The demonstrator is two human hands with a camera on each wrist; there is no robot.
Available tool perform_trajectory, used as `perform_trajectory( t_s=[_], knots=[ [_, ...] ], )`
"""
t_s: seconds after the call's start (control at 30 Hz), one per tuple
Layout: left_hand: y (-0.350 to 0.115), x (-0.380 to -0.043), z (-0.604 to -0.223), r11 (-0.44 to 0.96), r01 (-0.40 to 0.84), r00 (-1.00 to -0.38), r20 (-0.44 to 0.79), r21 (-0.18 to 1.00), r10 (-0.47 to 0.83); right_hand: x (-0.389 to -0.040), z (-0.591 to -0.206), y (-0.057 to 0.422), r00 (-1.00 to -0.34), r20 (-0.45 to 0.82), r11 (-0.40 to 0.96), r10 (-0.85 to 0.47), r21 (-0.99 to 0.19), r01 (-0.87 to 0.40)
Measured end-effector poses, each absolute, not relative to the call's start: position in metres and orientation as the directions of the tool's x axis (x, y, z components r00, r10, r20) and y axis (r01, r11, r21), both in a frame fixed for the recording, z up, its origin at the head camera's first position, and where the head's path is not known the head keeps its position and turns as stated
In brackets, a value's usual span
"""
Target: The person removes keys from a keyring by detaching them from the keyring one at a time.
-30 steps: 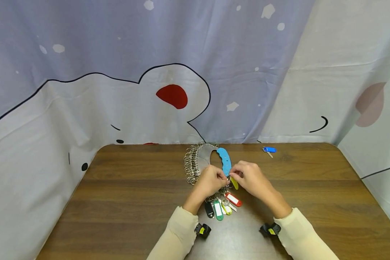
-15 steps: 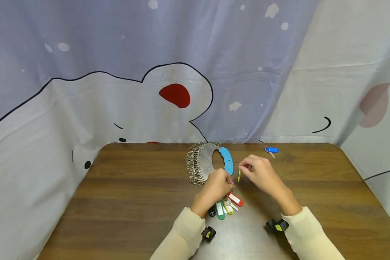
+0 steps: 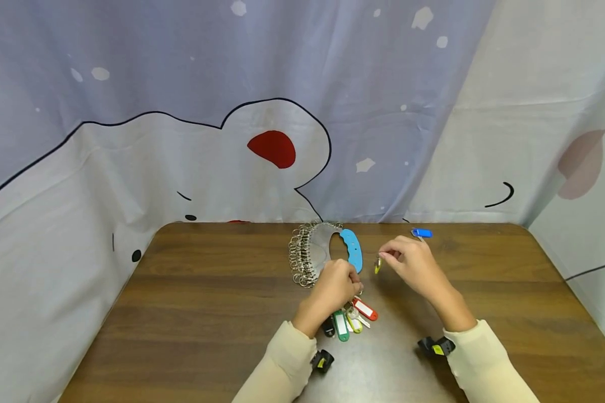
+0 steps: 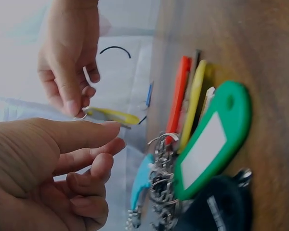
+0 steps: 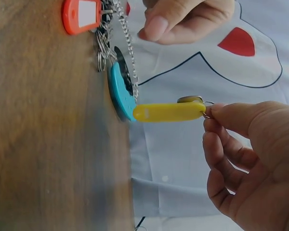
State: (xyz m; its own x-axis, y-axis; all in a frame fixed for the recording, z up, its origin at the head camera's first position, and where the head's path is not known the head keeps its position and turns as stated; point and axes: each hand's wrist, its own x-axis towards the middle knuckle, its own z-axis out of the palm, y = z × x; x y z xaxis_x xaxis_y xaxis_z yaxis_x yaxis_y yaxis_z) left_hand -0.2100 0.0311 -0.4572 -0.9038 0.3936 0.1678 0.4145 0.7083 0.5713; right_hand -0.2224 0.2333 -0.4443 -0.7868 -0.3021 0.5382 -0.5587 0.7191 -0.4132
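A: Right hand [image 3: 412,262], state?
B: Narrow. Thumb and forefinger pinch a small metal ring [image 5: 208,109]; from it hangs a yellow tag [image 5: 168,112], with a key [image 5: 190,99] beside it.
A: Location of that tag?
B: In the air over the wooden bench [image 3: 206,296], to the right of the blue handle [image 3: 353,252] and apart from it in the head view.
A: Left hand [image 3: 333,281]?
B: Fingers curled, thumb tip close to the forefinger. A pale glint shows at the tips; cannot tell whether they grip anything. Nearest things: the handle and its grey metal plate [image 3: 317,249], whose outer edge carries many wire rings [image 3: 298,257].
A: Nearer the wearer?
B: A cluster: red tag [image 3: 364,309], green tag [image 3: 341,326], second yellow tag [image 3: 355,323], black fob [image 3: 328,326], loose-lying keys among them.
A: Far side?
B: Blue tag [image 3: 422,233] near the far edge, beyond the right hand. Printed curtain [image 3: 363,84] behind the bench.
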Motion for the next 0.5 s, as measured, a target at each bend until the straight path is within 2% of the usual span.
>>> perform_trajectory(
  t_s=[0.5],
  knots=[
    [0.005,-0.216,-0.443,0.699,0.390,-0.918,0.196,0.599,0.345,-0.229,-0.439,0.251,-0.789,0.566,0.761,-0.240,-0.394,-0.515]
  ],
)
